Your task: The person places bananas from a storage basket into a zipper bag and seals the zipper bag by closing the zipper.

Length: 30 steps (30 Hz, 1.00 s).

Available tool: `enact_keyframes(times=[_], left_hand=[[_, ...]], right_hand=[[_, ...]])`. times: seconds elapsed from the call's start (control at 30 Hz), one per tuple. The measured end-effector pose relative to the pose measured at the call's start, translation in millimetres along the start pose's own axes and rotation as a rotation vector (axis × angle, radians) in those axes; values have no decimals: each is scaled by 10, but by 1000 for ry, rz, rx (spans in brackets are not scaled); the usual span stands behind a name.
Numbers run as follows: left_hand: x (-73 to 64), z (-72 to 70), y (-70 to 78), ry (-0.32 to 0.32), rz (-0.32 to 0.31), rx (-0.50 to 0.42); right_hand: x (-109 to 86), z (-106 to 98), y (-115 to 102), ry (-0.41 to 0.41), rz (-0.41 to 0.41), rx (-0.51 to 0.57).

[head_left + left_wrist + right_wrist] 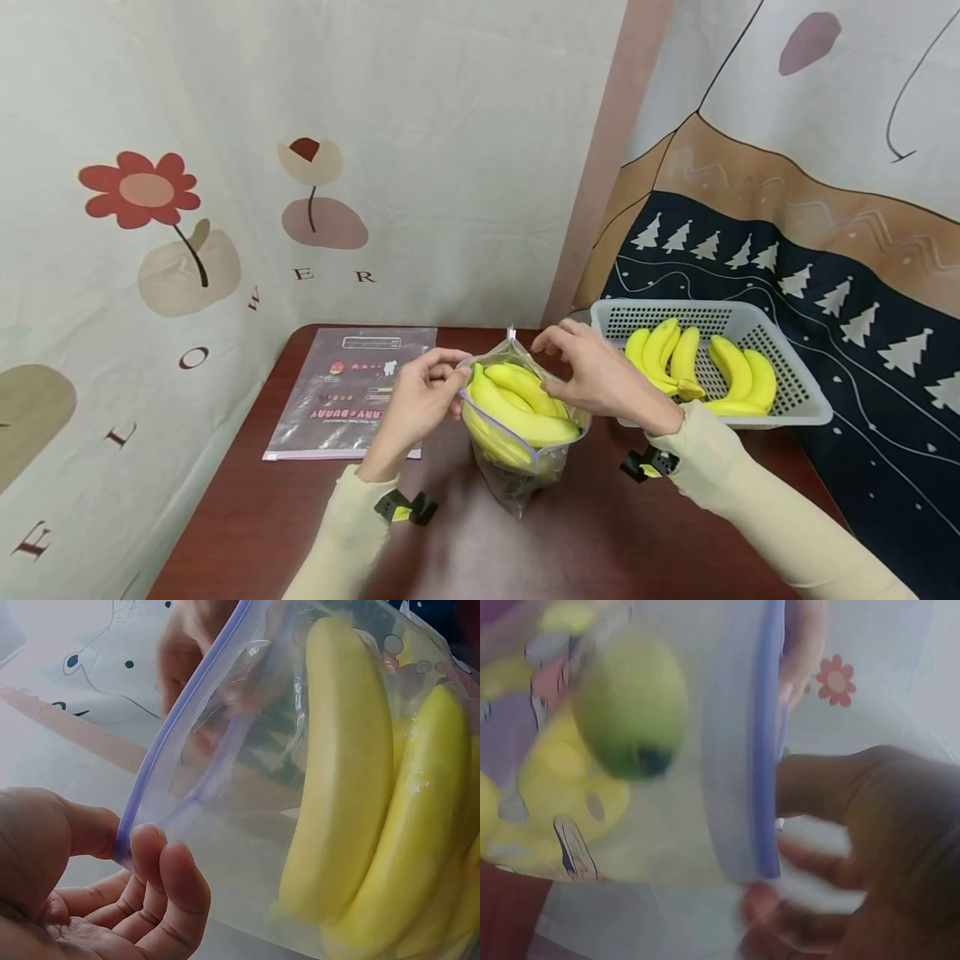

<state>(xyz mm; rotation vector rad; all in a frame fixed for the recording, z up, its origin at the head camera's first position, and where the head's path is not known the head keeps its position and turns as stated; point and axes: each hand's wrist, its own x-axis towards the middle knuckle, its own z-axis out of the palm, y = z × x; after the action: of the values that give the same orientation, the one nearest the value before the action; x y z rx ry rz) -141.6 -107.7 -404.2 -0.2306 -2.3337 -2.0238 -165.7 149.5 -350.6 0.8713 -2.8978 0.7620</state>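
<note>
A clear zip bag [517,492] with a purple seal stands on the table, its mouth spread wide. Yellow bananas [513,408] fill it up to the rim. My left hand [423,392] pinches the left side of the rim between thumb and fingertips; the left wrist view shows the purple seal strip [161,754] in that pinch. On the far right side of the mouth is my right hand [600,371], its thumb at the rim and its fingers apart from the thumb. In the right wrist view, its fingers [810,922] are blurred beside the seal edge.
Flat on the table to the left lies a second printed zip bag [330,425]. At the back right, a grey perforated basket [806,400] holds more bananas [667,354]. A printed cloth [465,167] hangs behind the dark red table [622,525].
</note>
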Motion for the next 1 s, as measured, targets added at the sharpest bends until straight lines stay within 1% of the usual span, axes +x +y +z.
enact_keyframes(times=[0.1,0.17,0.23,0.33,0.43,0.5,0.53,0.57,0.63,0.7,0.77,0.87,0.93,1.0], left_hand=[[-7,-10,-4,-12,2,-9],[-11,-18,-3,-31,9,-11],[-16,-26,2,-57,29,-8],[-17,-32,3,-108,83,15],[-8,-33,-3,-157,140,35],[-3,-32,-8,-180,179,60],[-7,-36,-6,-185,192,79],[-13,-40,-3,-188,204,100],[-32,-46,9,-196,221,154],[-58,-48,29,-204,227,209],[-83,-45,45,-209,233,247],[-125,-35,51,-200,261,314],[-165,-29,38,-201,277,357],[-222,-27,32,-223,288,401]], right_hand=[[32,-7,78,-38,72,37],[52,2,109,-51,106,101],[64,17,114,-44,135,157],[79,44,83,-35,187,249],[95,64,43,-71,245,355],[109,72,37,-99,261,390],[123,70,34,-98,254,380],[139,64,37,-81,237,353],[180,48,61,-24,188,272],[229,27,104,36,118,202],[272,13,164,64,41,176],[316,11,258,30,-82,193],[330,20,308,7,-142,195],[341,32,341,6,-191,176]])
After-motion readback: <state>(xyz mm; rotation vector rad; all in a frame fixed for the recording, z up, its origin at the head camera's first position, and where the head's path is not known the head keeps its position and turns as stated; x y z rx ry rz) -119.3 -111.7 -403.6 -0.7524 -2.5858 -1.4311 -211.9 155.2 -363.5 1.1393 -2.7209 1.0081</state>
